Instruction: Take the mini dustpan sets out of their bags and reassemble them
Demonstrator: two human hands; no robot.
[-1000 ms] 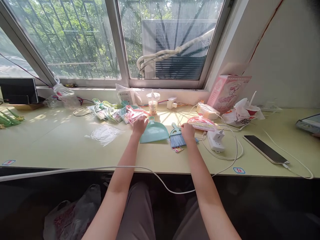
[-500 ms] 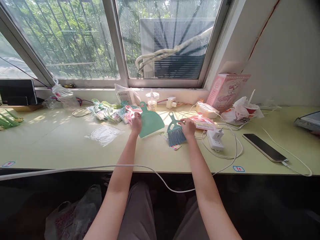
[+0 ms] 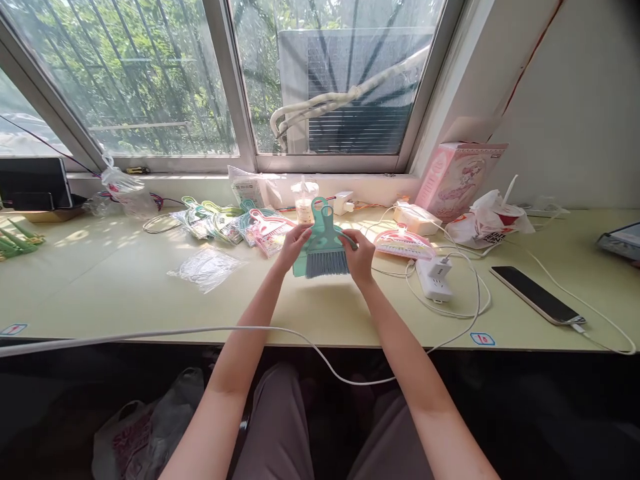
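A green dustpan [image 3: 299, 268] is in my left hand [image 3: 294, 248], its fingers closed on the left edge. In front of the pan lies a small hand brush [image 3: 326, 263] with grey-blue bristles pointing down. My right hand [image 3: 361, 255] grips the brush by its right side. Brush and pan overlap, their looped handles nearly lined up at the top, held above the table. Left of them a pink brush-and-dustpan set [image 3: 271, 230] lies near several bagged sets [image 3: 215, 221]. To the right is another pink set [image 3: 404, 245].
Crumpled clear plastic [image 3: 206, 268] lies on the table [image 3: 125, 293] at left. A power strip [image 3: 433, 280] with looped white cables and a phone [image 3: 536, 295] are at right. A plastic cup [image 3: 304, 200] stands behind. One white cable [image 3: 200, 331] crosses over my forearms.
My hands have come together. The brush moved left and the dustpan right, so the brush now overlaps the dustpan's front. Earlier they were held apart.
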